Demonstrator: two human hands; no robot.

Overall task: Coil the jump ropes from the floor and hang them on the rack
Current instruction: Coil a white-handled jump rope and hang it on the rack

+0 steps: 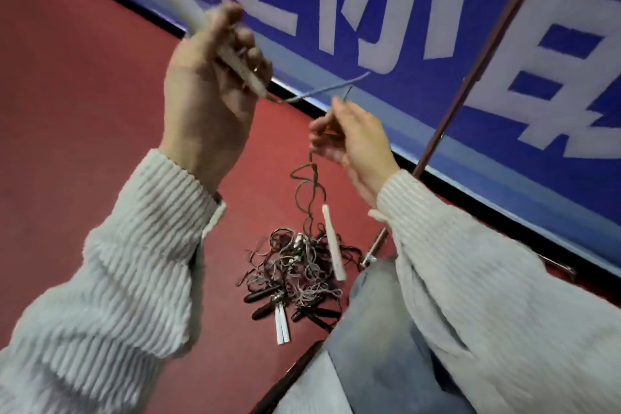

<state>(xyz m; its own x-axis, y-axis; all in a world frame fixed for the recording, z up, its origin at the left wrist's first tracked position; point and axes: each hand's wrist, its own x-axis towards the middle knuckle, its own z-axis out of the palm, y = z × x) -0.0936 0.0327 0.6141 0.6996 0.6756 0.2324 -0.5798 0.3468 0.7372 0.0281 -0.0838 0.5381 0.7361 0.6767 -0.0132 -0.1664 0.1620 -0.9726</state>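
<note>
Overhead, left hand [208, 91] raised, fingers curled round a pale handle [235, 60] of one jump rope; a second pale shaft seems to run up past the thumb, blurred. Cord [322, 91] leaves the handle's lower end and crosses to the right hand [353, 138], which pinches it between thumb and fingertips. Likely reason for the spread: holding the hands apart keeps a span taut so the next loop can be gathered.

Below the right hand the cord hangs in loose kinks, thin and springy, dark brown-grey. Its other white handle [334, 242] dangles, slim and tapered, clear of the floor as far as I can tell.

Remaining ropes [295, 272] lie in a tangled heap on the red floor [84, 94]: wiry cords, black rounded grips, paired flat white grips. Matte floor, faintly textured.

Behind, a blue banner [420, 44] with large white characters. A thin dark pole [470, 84] slants across it, possibly the rack's upright; cannot confirm. Ribbed pale knit sleeves [117, 279].
</note>
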